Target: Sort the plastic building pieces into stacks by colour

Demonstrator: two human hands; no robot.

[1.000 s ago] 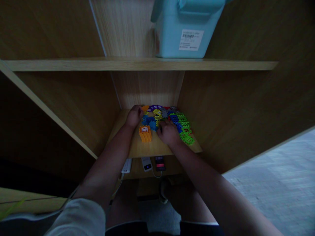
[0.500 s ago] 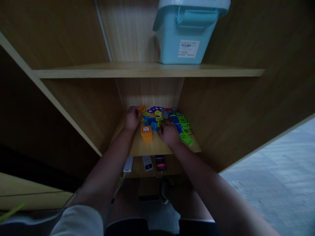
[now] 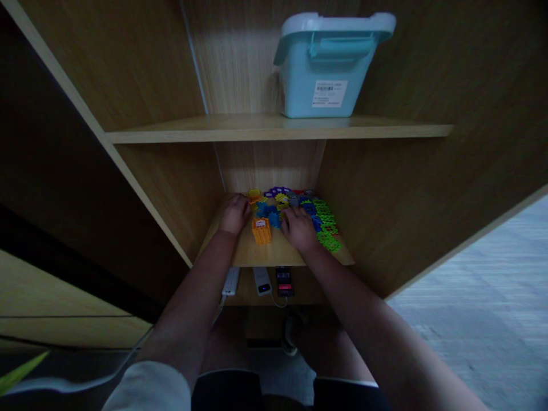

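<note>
Left hand (image 3: pixel 235 214): fingers curled inward; the back of the hand hides the grip, so from where I stand I cannot tell whether they are clamped on anything. Right hand (image 3: pixel 298 227): fingers bent low; the tips' spacing and contact cannot be made out. Between the two sets of fingers, blue toothed pieces (image 3: pixel 273 218) lie flat, outlines partly merged in dim light. An orange block (image 3: pixel 262 231) stands between the wrists, nearer the person than the fingertips; its ridges run up and down, a white label faces upward, and its squarish form gives no clear long axis. Past the fingers, purple pieces (image 3: pixel 277 192) form an arc. Outside the right fingers, green openwork pieces, apparently plastic (image 3: pixel 326 220), form a column running front to back. The shelf (image 3: pixel 248 254) beneath is wood-grained.
</note>
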